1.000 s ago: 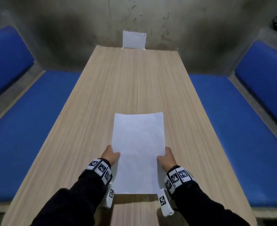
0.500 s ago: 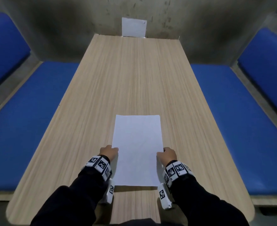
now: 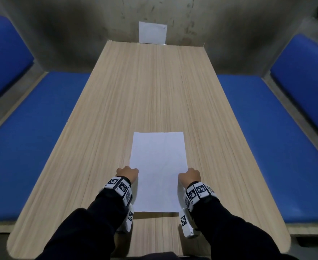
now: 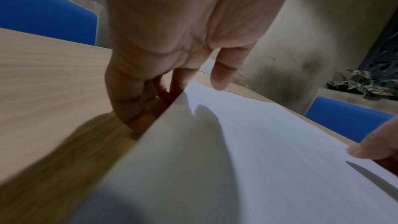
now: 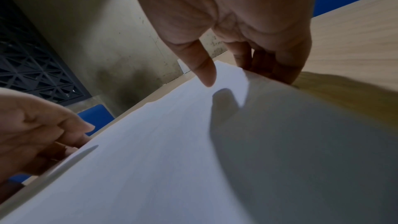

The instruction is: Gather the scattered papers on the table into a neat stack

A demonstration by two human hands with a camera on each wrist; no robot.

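A white paper stack (image 3: pixel 157 169) sits lengthwise near the front of the wooden table (image 3: pixel 145 87), its near edge casting a shadow. My left hand (image 3: pixel 127 172) holds its left side and my right hand (image 3: pixel 190 174) its right side. In the left wrist view the left hand (image 4: pixel 185 94) has its fingers curled at the edge of the stack (image 4: pixel 247 151), thumb just over the sheet. The right wrist view shows the right hand (image 5: pixel 237 76) holding the stack (image 5: pixel 161 151) the same way. No loose sheets lie elsewhere on the table.
Blue bench seats run along the left (image 3: pixel 32 137) and right (image 3: pixel 276 137) of the table. A white sheet (image 3: pixel 152 32) is fixed to the grey wall beyond the far end. A leafy plant (image 4: pixel 366 86) stands on a ledge at the right.
The stack has come down closer to the table and looks flatter. Both hands stayed on its sides and drew slightly toward me.
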